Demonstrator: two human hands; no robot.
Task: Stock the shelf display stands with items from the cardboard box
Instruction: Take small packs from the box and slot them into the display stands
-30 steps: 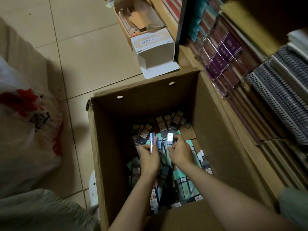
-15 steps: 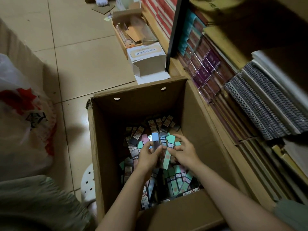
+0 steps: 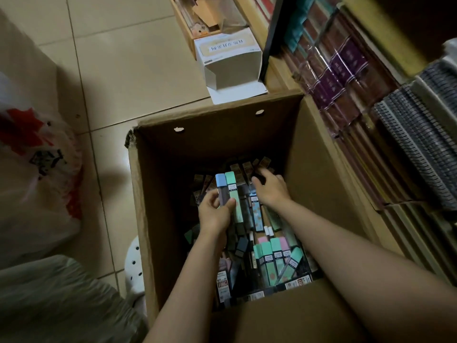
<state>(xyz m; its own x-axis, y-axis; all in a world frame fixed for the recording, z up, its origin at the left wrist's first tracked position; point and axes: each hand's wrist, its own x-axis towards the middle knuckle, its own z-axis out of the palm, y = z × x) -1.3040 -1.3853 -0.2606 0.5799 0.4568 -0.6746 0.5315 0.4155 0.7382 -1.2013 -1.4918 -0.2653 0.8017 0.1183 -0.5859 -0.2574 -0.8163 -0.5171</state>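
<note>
Stocking looks barely begun — the left hand (image 3: 214,214) pinches two slim lead-refill cases (image 3: 228,191) over the cardboard box (image 3: 148,219), the right hand (image 3: 270,188) curls among the many left — none shelved.

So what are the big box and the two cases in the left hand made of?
Cardboard box: matte brown corrugated cardboard, with a frayed corner. Blue-capped case and green case in the left hand: probably smooth hard plastic, with printed labels.
</note>
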